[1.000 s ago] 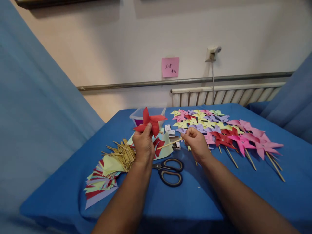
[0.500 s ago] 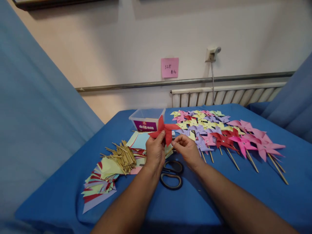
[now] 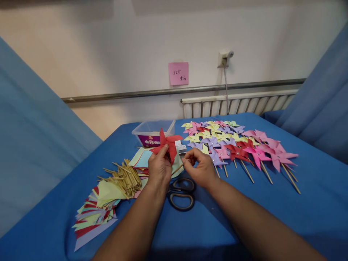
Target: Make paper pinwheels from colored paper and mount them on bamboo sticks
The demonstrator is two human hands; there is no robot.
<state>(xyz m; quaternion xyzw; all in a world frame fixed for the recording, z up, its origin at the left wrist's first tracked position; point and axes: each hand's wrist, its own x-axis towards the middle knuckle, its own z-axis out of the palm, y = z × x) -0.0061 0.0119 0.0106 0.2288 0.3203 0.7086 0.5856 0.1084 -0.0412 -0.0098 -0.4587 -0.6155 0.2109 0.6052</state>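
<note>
My left hand is closed on a red paper pinwheel, thumb near its middle, blades spread above the fingers. Just to the right, my right hand is closed in a pinch on the end of a thin wooden stick. The stick slants down toward the left hand; whether it touches the pinwheel I cannot tell. Below both hands, black-handled scissors lie on the blue cloth, their blades hidden by my left forearm.
Finished pinwheels in several colours spread over the right side of the blue-covered table. To the left are a pile of sticks, a fan of paper strips and paper sheets. A clear plastic box stands behind.
The view has shifted, so everything sits further left in the picture. My right hand has moved slightly away from the left, and more of the stick shows between them.
</note>
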